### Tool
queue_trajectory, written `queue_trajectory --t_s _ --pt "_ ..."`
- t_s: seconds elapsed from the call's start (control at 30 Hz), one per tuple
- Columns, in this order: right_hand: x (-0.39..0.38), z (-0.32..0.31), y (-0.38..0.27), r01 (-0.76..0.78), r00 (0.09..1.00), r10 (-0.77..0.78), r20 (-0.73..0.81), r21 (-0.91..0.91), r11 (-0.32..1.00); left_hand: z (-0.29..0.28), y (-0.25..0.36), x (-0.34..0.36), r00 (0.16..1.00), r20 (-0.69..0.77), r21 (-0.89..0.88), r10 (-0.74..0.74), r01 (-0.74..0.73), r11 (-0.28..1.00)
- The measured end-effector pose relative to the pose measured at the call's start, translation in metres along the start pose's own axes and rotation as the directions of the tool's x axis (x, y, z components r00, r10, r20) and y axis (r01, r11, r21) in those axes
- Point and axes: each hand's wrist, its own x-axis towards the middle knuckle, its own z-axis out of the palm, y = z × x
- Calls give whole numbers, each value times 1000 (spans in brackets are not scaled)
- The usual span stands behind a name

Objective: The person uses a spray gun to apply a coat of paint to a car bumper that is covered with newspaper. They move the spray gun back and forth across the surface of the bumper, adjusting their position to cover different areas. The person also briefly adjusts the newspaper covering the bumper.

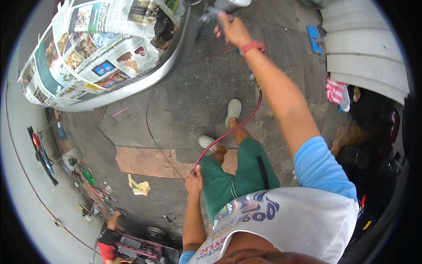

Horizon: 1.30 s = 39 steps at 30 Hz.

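Note:
My right hand (232, 30) is stretched out ahead, shut on a spray gun (220, 9) with a metal cup, held close to the grey car body (173, 61). A red band sits on that wrist. A dark red air hose (239, 125) runs from the gun down past my legs to my left hand (194, 181), which is shut on it beside my green shorts. Newspaper sheets (94, 44) cover the car's upper part.
Grey patterned pavement lies underfoot, with a reddish tiled patch (145, 162) and a crumpled yellow paper (140, 187). Tools are scattered at the lower left (90, 189), near another person (107, 242). White panels (365, 53) stand at the upper right.

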Motion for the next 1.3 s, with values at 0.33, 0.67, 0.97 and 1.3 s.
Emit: queue_trajectory --t_s 0.33,0.67,0.97,1.3 --pt "134 -65 43 326 835 -468 -289 -425 845 133 106 -3 998 -32 -319 48 -55 946" --pt "-87 38 54 481 866 -441 236 -154 863 258 37 -68 980 -122 -302 -158 115 946" --pt "-119 41 108 331 810 -222 543 -111 937 290 50 -94 986 -57 -192 -160 146 971" --pt "121 -82 99 330 925 -367 -96 -272 904 292 193 -4 996 13 -324 -94 93 941"
